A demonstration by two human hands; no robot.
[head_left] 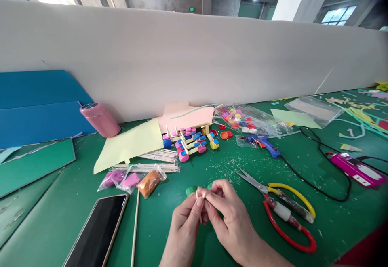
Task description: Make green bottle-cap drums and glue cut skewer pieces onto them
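Note:
My left hand (pixel 185 217) and my right hand (pixel 233 217) meet low in the middle of the head view, fingertips together. Between the left thumb and forefinger is a short, pale wooden stick (pixel 197 195). A second pale stick end (pixel 203 195) shows at the right fingertips; whether it is a separate piece I cannot tell. Just beyond the fingers, a green bottle cap (pixel 190 190) lies on the table, and another bit of green shows behind the right fingers. Scissors (pixel 266 194) with one yellow and one red handle lie open to the right. A long thin stick (pixel 135 230) lies to the left.
A phone (pixel 98 228) and bagged clay (pixel 150 183) lie left. Behind are small stick-and-cap models (pixel 190 141), yellow paper (pixel 133 141), a pink canister (pixel 100 119) and bagged caps (pixel 239 119). The blue glue gun (pixel 266 145) trails a black cord toward a magenta power strip (pixel 354 170).

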